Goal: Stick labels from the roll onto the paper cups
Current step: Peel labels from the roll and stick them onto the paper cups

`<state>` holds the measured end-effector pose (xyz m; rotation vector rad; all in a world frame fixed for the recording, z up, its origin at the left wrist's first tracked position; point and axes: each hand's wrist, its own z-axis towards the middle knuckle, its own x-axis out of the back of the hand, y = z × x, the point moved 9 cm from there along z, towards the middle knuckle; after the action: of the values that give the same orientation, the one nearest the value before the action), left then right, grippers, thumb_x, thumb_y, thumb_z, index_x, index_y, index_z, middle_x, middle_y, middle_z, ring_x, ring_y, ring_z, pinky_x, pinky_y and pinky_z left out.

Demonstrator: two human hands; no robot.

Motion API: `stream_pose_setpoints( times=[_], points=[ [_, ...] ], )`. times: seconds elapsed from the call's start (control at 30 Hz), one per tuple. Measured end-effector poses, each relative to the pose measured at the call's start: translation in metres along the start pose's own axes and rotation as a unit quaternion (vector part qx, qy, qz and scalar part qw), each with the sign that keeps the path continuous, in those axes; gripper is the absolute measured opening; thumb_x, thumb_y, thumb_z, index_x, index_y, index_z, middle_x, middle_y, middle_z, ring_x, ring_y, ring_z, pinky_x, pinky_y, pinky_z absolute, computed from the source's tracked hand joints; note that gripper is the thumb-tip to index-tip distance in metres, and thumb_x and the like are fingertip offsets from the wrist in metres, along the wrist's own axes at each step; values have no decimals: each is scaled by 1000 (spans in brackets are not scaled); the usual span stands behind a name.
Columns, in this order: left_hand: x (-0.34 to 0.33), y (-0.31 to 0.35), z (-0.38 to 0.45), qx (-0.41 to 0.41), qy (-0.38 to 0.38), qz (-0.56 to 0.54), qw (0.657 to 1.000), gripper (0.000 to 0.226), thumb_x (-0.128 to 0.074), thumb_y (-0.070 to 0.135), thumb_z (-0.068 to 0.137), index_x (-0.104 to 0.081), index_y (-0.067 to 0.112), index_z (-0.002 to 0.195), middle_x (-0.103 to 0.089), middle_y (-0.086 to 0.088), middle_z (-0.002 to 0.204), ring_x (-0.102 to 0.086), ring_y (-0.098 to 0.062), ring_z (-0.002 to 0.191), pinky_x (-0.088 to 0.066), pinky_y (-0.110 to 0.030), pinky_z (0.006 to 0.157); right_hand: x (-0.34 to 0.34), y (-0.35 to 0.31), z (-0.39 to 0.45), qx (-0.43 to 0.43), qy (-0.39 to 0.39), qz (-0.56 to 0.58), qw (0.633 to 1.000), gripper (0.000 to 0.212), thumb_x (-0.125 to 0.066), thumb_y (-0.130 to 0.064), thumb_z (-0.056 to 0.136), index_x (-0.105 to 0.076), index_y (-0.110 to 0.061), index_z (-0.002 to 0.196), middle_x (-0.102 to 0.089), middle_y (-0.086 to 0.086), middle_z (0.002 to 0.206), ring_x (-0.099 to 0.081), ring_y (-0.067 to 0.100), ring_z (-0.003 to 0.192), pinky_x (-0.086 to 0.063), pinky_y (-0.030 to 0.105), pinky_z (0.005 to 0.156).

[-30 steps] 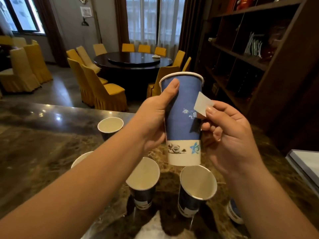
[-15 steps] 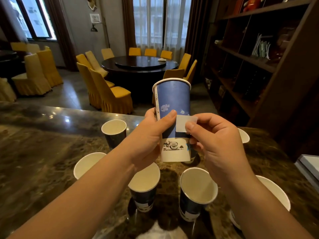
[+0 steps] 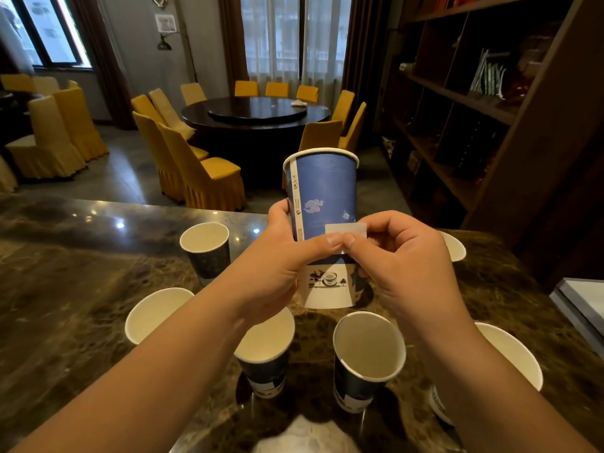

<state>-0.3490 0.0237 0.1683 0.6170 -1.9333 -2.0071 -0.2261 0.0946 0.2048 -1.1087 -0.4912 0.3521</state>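
Observation:
A tall blue paper cup (image 3: 327,188) with a white base band is held upright above the counter by my left hand (image 3: 281,266), whose thumb lies across its front. A small white label (image 3: 345,229) lies against the cup's blue side, just above the thumb. My right hand (image 3: 402,266) pinches the label's right edge between thumb and forefinger and holds it on the cup. Several empty paper cups stand below on the marble counter (image 3: 65,289), among them one at the front centre (image 3: 266,341) and one at the front right (image 3: 367,351). The label roll is not visible.
More cups stand at the left (image 3: 155,313), far left (image 3: 206,243) and right (image 3: 513,351), with another behind my right hand (image 3: 454,246). A white paper patch (image 3: 304,436) lies at the near edge. A grey box (image 3: 581,302) and dark shelving (image 3: 474,103) are on the right.
The cup came down from higher up and closer to the counter. My right hand brought the label from beside the cup onto its blue side, and my left thumb slid down under it.

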Motion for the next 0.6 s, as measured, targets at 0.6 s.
stream_pose_setpoints(
  times=[0.6],
  points=[
    [-4, 12, 9, -50, -100, 36, 993, 84, -70, 24, 73, -24, 34, 143, -54, 0, 135, -61, -18, 119, -53, -38, 96, -5, 16, 22, -69, -157, -98, 980, 64, -66, -58, 62, -51, -35, 120, -63, -14, 113, -63, 8, 100, -59, 27, 75]
  ],
)
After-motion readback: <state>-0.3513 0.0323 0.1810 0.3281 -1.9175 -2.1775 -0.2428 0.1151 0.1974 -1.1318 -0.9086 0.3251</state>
